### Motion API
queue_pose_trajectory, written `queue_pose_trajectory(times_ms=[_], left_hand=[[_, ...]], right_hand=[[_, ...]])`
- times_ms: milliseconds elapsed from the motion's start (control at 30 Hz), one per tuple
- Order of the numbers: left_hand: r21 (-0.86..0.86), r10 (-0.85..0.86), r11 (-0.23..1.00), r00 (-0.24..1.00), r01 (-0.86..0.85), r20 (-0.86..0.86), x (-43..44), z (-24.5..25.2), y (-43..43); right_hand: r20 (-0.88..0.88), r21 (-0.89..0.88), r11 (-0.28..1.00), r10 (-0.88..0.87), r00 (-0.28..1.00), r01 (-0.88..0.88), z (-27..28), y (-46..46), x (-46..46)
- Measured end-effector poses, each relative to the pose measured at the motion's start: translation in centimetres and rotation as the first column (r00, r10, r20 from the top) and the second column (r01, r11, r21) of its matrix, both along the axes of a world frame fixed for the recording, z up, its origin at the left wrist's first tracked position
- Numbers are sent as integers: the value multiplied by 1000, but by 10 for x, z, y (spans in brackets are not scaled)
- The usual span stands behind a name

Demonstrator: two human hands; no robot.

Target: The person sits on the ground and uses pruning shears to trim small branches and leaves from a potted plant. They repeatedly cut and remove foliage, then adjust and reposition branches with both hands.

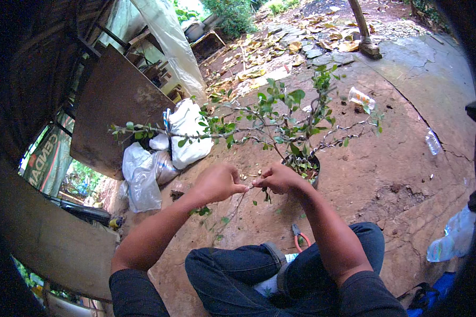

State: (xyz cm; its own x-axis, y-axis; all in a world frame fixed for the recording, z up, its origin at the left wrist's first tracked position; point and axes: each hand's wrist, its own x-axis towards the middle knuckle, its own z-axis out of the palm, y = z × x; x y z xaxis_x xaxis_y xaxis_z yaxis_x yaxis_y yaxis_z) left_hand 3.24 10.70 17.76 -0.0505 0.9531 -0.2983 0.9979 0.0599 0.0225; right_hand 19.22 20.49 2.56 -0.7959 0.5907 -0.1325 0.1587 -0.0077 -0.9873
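Note:
A small wired tree (289, 136) with spreading, leafy branches grows from a dark round pot (316, 174) in front of me. Pale wire is coiled around several of its branches. On the near side of the pot, my left hand (218, 183) and my right hand (281, 179) meet almost fingertip to fingertip. Both pinch a thin leafy twig (233, 216), which trails down toward my legs. The left hand is slightly blurred, and whether wire lies between the fingertips is too small to tell. Pliers with orange-red handles (300, 237) lie on the ground by my knee.
White and clear plastic bags (190, 134) stand left of the tree, beside a brown board (115, 107). A plastic cup (361, 98) and clear bottles (432, 142) lie to the right. A wooden post (361, 23) stands at the back on cracked ground.

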Motion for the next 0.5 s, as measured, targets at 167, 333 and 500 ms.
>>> queue_pose_trajectory(times_ms=[167, 333, 500], left_hand=[[279, -150, 937, 962, 212, -227, 26, -26, -16], [205, 62, 972, 963, -118, 264, -9, -29, -7], [-557, 681, 698, 176, -450, 711, -49, -30, -7]], right_hand=[[21, 218, 969, -121, 992, 113, -3, -4, -6], [15, 219, 975, -49, 999, 44, 1, 1, 3], [-47, 163, 987, -3, 999, 11, 6, 0, 4]])
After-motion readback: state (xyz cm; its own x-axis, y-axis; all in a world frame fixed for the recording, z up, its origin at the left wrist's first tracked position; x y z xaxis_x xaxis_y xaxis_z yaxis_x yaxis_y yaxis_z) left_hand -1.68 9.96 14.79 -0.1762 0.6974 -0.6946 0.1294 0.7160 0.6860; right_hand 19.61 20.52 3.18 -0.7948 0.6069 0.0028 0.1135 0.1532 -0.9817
